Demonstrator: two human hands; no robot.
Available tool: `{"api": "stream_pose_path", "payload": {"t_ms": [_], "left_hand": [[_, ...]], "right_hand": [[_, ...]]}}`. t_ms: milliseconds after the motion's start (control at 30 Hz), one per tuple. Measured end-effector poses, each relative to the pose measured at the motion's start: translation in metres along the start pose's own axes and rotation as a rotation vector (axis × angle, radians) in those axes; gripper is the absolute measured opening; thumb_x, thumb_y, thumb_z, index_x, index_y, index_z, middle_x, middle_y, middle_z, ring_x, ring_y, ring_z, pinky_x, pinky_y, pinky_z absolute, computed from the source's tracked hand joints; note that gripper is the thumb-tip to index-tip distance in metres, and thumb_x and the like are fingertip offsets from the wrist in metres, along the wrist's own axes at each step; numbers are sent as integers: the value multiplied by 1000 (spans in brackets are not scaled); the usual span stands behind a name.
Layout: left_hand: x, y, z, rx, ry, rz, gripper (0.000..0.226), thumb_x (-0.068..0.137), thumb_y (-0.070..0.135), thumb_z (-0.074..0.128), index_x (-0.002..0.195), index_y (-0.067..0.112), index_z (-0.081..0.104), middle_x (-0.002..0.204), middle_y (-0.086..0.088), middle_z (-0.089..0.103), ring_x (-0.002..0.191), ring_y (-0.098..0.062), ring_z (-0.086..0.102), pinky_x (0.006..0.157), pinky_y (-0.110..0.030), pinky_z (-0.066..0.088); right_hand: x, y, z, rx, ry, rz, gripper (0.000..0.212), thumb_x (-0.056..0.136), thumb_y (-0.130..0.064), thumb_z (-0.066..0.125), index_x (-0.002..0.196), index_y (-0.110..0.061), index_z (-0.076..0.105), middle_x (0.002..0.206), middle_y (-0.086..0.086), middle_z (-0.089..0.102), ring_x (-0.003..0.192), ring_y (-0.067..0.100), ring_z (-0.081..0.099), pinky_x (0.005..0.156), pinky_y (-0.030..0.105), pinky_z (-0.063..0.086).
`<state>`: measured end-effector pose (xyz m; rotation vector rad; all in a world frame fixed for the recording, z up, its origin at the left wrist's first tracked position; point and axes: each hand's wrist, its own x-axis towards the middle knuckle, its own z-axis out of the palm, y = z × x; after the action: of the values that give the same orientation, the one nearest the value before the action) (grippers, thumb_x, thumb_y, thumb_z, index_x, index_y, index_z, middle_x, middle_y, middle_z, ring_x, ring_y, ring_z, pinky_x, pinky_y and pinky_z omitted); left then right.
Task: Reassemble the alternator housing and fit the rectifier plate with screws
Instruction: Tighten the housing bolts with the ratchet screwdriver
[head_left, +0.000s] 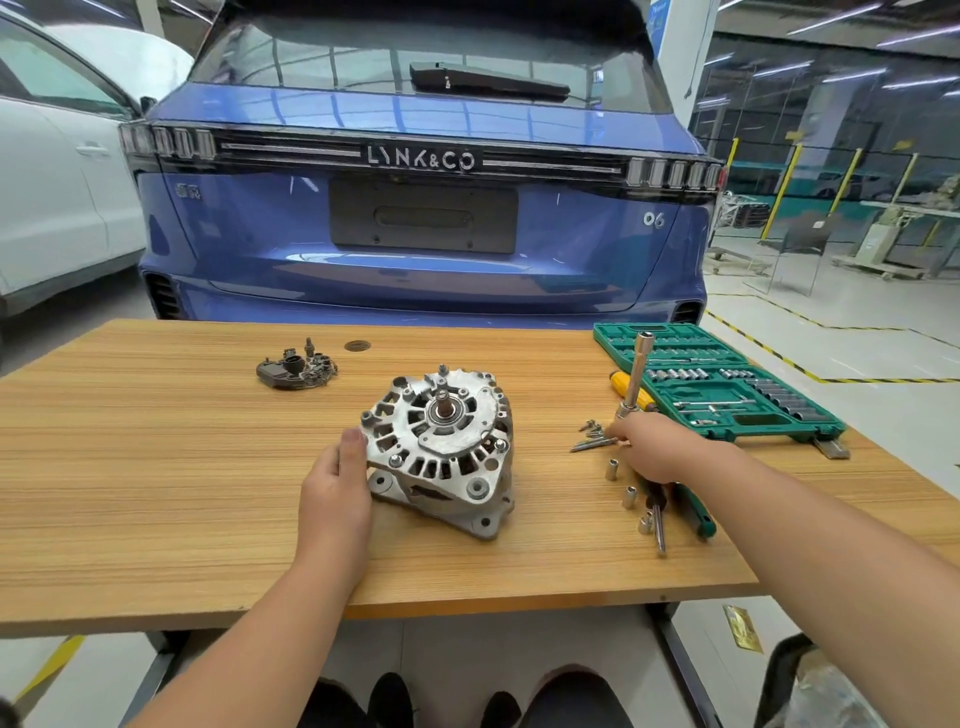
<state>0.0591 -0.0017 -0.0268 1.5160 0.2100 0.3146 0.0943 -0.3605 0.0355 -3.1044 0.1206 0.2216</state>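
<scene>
The silver alternator housing (441, 447) sits mid-table, rear face up, its shaft and bearing showing. My left hand (335, 483) rests against its left side, thumb on the rim. The dark rectifier plate (296, 366) lies apart at the far left of the table. My right hand (652, 449) is shut on a socket wrench (636, 371) that stands upright; its fingertips reach a small pile of screws and long bolts (592, 436).
An open green socket set case (717, 384) lies at the table's right rear, with a yellow-handled screwdriver (626, 382) beside it. Loose sockets (621, 483) and a green-handled tool (696, 514) lie below my right hand. A blue car stands behind the table (156, 467).
</scene>
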Motion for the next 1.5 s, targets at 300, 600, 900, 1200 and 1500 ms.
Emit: {"api": "stream_pose_path", "payload": {"t_ms": [300,600,900,1200,1500], "left_hand": [[-1,0,3,-14,-111,-11,70,76,90,43,116,39,69,110,21,75,103,1,67,88,-30,47],[3,-3,4,-83,-100,-53,58,78,80,46,120,45,65,115,23,71,110,0,62,88,-29,44],[10,-6,7,-18,-40,-70,90,77,90,36,142,32,57,132,14,66,126,-14,57,111,-42,42],[3,-3,8,-16,-127,9,58,74,80,53,111,38,67,105,25,74,99,2,68,82,-29,47],[4,-2,4,-54,-126,22,69,68,92,53,118,46,61,114,22,71,112,-5,65,90,-33,49]], "right_hand": [[11,4,6,-92,5,-43,39,101,-15,43,136,-27,59,134,6,54,121,26,54,99,39,50],[15,0,13,-146,19,-71,42,96,-9,45,132,-30,54,120,1,55,104,22,57,86,39,55],[15,5,15,-155,43,-118,40,97,-9,45,131,-29,54,125,1,57,109,24,57,87,39,53],[18,4,15,-190,39,-175,29,100,-15,51,123,-29,63,122,-3,55,115,22,54,93,38,49],[8,3,6,-93,68,-142,27,103,-20,49,122,-19,69,118,3,64,105,22,60,93,36,53]]}}
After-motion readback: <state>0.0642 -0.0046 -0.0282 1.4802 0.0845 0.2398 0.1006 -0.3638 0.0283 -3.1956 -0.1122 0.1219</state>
